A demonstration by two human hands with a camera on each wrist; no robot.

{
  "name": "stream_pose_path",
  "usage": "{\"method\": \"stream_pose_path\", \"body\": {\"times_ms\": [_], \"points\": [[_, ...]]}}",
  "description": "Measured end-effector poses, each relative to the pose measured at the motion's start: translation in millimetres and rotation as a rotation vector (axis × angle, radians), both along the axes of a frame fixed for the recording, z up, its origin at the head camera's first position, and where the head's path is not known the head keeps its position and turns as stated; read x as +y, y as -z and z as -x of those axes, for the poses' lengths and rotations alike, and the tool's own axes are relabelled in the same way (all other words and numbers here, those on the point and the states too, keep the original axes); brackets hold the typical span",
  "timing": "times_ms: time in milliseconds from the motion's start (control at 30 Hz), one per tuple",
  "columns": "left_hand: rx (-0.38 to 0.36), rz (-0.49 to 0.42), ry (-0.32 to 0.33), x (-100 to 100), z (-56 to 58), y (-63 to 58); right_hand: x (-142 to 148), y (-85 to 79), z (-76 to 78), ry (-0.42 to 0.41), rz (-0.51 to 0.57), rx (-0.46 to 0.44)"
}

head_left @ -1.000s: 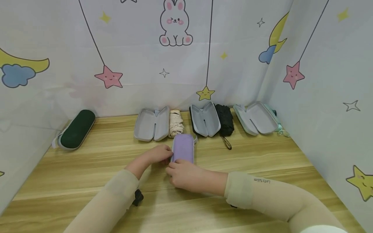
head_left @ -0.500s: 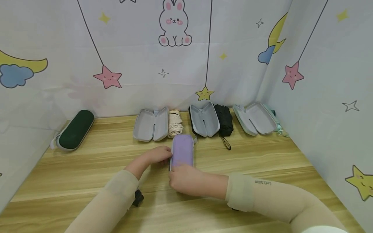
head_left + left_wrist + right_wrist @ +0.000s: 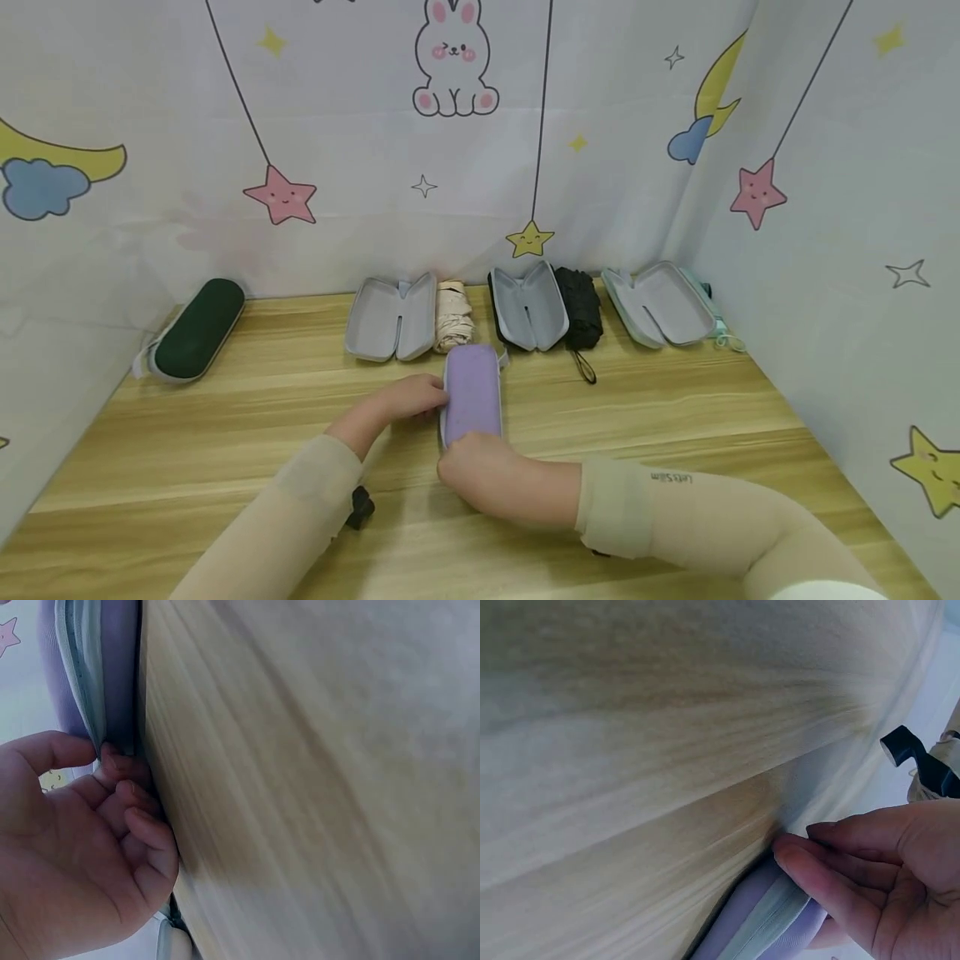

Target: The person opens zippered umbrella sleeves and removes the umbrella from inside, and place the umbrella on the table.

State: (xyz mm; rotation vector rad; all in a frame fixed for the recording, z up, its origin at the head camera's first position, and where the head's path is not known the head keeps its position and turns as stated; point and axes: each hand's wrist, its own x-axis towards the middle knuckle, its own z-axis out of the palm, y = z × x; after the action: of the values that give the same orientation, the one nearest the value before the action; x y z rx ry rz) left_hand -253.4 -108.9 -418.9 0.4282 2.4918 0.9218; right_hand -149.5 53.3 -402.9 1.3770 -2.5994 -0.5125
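Observation:
A purple zip case [image 3: 472, 392] lies lengthwise on the table with its lid down. At its left side, my left hand [image 3: 408, 396] pinches the edge. The left wrist view has that thumb and forefinger meeting at the end of the pale zipper band [image 3: 90, 682], the other fingers curled below. My right hand [image 3: 480, 473] is at the near end of the case. Seen from the right wrist, its thumb and fingers [image 3: 802, 862] pinch at the corner where the pale zipper band [image 3: 769, 919] ends; the zipper pull is hidden.
Behind stand three opened cases with grey insides, a left [image 3: 390, 321], a black [image 3: 527, 308] and a mint one [image 3: 660, 307]. A beige folded umbrella [image 3: 453, 317] and a black folded umbrella [image 3: 579, 308] lie between them. A closed dark green case [image 3: 199, 331] sits far left.
My right hand has moved a little toward me, from the case's near left corner to its near end, uncovering more of the purple top. My left hand has stayed at the left side.

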Motion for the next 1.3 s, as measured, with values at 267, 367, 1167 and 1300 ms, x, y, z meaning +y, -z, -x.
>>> {"method": "stream_pose_path", "body": {"times_ms": [267,367,1167,1300], "points": [[0.009,0.039,-0.043,6,-1.1,-3.3,14,-4.5,3.1,-0.062,-0.024,-0.005],[0.018,0.069,-0.061,5,-0.8,-3.4,20,-6.6,4.1,-0.055,-0.004,-0.073],[0.012,0.079,-0.058,2,-12.0,-5.0,71,-7.3,19.8,0.079,0.224,-0.298],[0.010,0.079,-0.056,2,-12.9,-3.2,78,-5.1,30.0,0.063,0.296,-0.311]]}}
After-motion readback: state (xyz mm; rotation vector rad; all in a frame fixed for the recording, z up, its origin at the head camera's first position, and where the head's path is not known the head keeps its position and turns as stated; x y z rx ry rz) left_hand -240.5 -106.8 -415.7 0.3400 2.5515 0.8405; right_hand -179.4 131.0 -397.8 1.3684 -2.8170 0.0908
